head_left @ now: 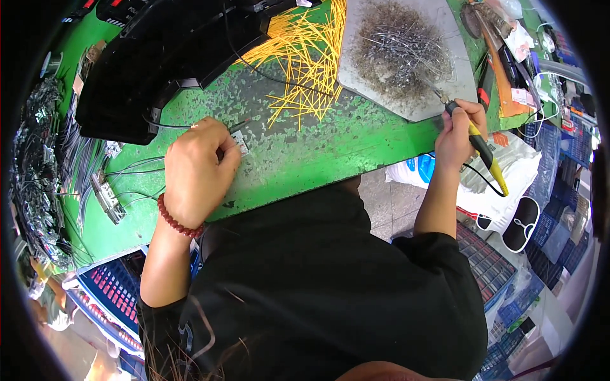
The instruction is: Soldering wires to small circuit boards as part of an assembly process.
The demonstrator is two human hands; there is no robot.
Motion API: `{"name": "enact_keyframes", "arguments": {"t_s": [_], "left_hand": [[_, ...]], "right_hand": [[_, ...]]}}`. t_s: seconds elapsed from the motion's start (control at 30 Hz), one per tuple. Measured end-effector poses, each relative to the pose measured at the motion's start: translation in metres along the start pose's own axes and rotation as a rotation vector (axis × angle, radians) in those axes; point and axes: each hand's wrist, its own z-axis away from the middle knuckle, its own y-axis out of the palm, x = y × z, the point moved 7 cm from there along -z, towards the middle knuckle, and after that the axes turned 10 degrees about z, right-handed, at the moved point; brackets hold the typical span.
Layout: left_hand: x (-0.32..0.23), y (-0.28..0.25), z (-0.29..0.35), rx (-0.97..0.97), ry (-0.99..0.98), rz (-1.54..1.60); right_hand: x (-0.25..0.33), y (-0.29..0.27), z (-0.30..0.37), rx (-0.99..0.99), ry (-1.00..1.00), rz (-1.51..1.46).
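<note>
By the flat grey board [363, 82], the right hand [459, 134] grips a slim yellow-and-black plastic-handled soldering iron [484, 151], probably light, stiff, best held behind its metal tip [438, 94], while whatever the curled left hand [200, 155] holds is hidden.

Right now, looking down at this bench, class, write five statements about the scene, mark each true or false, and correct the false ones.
1. The right hand holds a yellow-and-black soldering iron. True.
2. The thin yellow strands lie on the floor. False: the thin yellow strands lie on the green bench.
3. A red beaded bracelet circles the wrist of the left hand. True.
4. The gray board is bare. False: metal debris covers the middle of the gray board.
5. A black tray lies left of the strands. True.
</note>
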Motion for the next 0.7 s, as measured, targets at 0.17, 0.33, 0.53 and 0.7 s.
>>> {"name": "enact_keyframes", "arguments": {"t_s": [0.17,0.33,0.53,0.7], "left_hand": [[0.0,0.0,0.0,0.004,-0.041,0.019],[0.0,0.0,0.003,-0.01,-0.007,0.034],[0.001,-0.003,0.008,-0.02,-0.018,0.034],[0.005,-0.005,0.012,-0.071,-0.016,-0.008]], "right_hand": [[-0.003,0.001,0.001,-0.015,0.014,-0.031],[0.001,-0.001,0.001,-0.053,-0.035,-0.077],[-0.003,-0.004,0.004,-0.104,0.009,-0.021],[0.004,0.004,0.01,0.012,-0.04,-0.251]]}}
